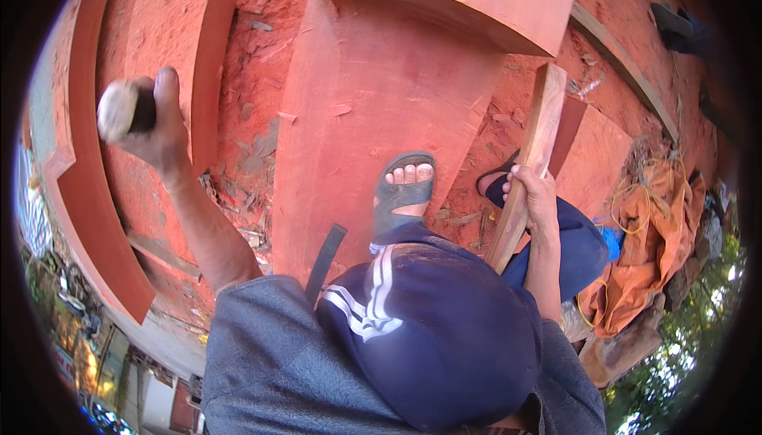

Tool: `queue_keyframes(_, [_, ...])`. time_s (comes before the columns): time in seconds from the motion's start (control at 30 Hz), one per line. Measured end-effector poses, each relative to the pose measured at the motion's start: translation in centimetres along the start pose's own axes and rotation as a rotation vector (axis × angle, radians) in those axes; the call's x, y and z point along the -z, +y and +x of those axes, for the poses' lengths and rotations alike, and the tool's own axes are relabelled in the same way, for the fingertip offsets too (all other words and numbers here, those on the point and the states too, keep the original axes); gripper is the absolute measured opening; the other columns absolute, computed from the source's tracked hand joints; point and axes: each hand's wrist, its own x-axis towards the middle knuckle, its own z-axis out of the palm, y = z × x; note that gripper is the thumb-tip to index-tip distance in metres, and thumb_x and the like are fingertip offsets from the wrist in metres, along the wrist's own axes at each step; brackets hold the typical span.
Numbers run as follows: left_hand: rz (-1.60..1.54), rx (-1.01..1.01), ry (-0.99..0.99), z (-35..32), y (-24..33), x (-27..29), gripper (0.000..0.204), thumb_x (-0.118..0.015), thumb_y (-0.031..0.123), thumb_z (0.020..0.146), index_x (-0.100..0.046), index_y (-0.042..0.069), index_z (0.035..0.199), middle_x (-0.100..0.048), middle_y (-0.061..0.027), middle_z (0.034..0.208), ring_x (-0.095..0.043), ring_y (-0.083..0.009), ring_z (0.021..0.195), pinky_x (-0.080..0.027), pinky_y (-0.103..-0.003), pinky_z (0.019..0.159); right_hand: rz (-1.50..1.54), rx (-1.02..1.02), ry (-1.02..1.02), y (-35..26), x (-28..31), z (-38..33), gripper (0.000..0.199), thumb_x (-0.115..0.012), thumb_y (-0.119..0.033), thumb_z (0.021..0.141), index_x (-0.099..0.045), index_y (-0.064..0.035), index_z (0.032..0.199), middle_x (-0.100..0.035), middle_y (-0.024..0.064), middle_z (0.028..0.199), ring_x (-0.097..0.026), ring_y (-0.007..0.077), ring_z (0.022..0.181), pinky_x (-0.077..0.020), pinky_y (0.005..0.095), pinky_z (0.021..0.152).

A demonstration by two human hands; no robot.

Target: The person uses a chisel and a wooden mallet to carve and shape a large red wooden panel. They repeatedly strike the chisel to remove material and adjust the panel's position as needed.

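Mid-swing stage of hewing, by the look of it. Left hand (159,129) raised high, grip wrapped tight around a dark tool handle (143,109) with pale rounded end. Right hand (536,197) clasped around a slanted wooden pole (528,169), steadying. Sandalled foot (403,193) planted on the red timber slab (373,109). Likely needed next: controlled downstroke, well clear of toes.

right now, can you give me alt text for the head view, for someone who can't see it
A person's left hand is raised, gripping a dark-handled tool with a pale rounded end, while the right hand holds a long reddish wooden strip upright. One foot in a grey sandal rests on a broad red wooden plank, amid red sawdust and chips.
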Motion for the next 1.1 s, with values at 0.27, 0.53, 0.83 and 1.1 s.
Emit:
queue_keyframes(0.27, [-1.556, 0.298, -0.415, -9.3, 6.7, -14.3, 0.03, -0.047, 0.037, 0.103, -0.056, 0.009, 0.097, -0.05, -0.0059, 0.077, -0.048, -0.0186, 0.065, -0.043, -0.039, 0.067, 0.049, -0.002, -0.028, -0.6, -0.2, -0.6, 0.031, -0.073, -0.018, 0.085, -0.055, -0.0035, 0.105, -0.063, 0.0068, 0.082, -0.065, 0.0162, 0.065, -0.0572, 0.0317, 0.055])
queue_keyframes(0.53, [-1.551, 0.407, -0.466, -11.5, 5.5, -19.3, 0.029, -0.046, 0.036, 0.103, -0.054, 0.01, 0.094, -0.048, -0.0043, 0.072, -0.046, -0.0172, 0.057, -0.045, -0.039, 0.059, 0.091, 0.0, 0.015, 0.1, 0.6, -1.2, 0.031, -0.072, -0.018, 0.085, -0.054, -0.0044, 0.107, -0.061, 0.0062, 0.081, -0.065, 0.0161, 0.064, -0.0568, 0.0315, 0.054])
queue_keyframes(0.83, [-0.15, -0.07, 0.002, -2.1, 2.7, -5.6, 0.014, -0.066, 0.007, 0.09, -0.053, 0.008, 0.084, -0.053, -0.0037, 0.064, -0.047, -0.0119, 0.051, -0.044, -0.03, 0.05, 0.129, -0.017, 0.046, 1.1, 0.7, -0.6, 0.027, -0.073, -0.018, 0.086, -0.056, -0.0041, 0.1, -0.061, 0.0059, 0.08, -0.064, 0.0147, 0.063, -0.0563, 0.0303, 0.053])
queue_keyframes(1.1, [-1.062, 0.26, -0.315, -3.0, 6.2, -5.4, 0.029, -0.048, 0.031, 0.103, -0.058, 0.008, 0.088, -0.047, -0.0035, 0.066, -0.041, -0.0138, 0.051, -0.041, -0.034, 0.055, 0.099, 0.001, 0.054, 0.6, 0.1, -0.6, 0.026, -0.075, -0.017, 0.082, -0.06, -0.0028, 0.098, -0.062, 0.005, 0.073, -0.063, 0.0146, 0.062, -0.0522, 0.0298, 0.055])
